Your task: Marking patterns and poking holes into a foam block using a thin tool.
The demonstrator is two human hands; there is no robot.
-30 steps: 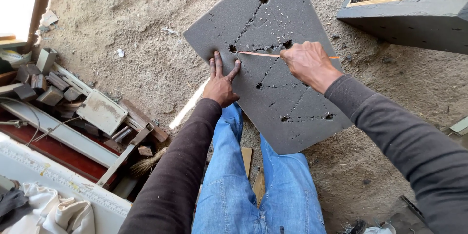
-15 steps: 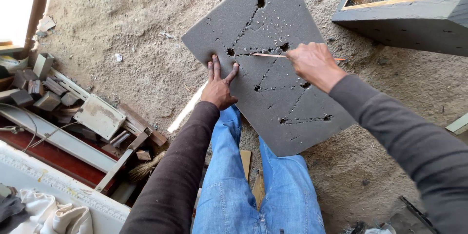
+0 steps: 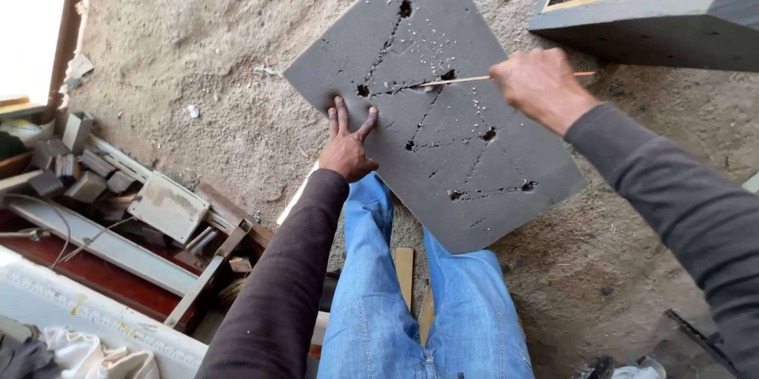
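**Scoring the grey slab with a thin stick**

Your left hand (image 3: pixel 346 144) is pressing flat, fingers spread wide, on the near edge of the flat grey square slab (image 3: pixel 443 102), which is lying on the sandy ground (image 3: pixel 198 47) beyond your knees. Your right hand (image 3: pixel 541 85) is closed around a thin wooden stick (image 3: pixel 458 80), its tip reaching a hole just beyond your left fingertips. Keep that bracing palm firm and the stick low, following the groove.

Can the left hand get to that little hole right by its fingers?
Probably yes. The left hand lies flat on the grey board, and the small hole sits just past its fingertips with nothing between. The right hand with its thin stick is off to the side.
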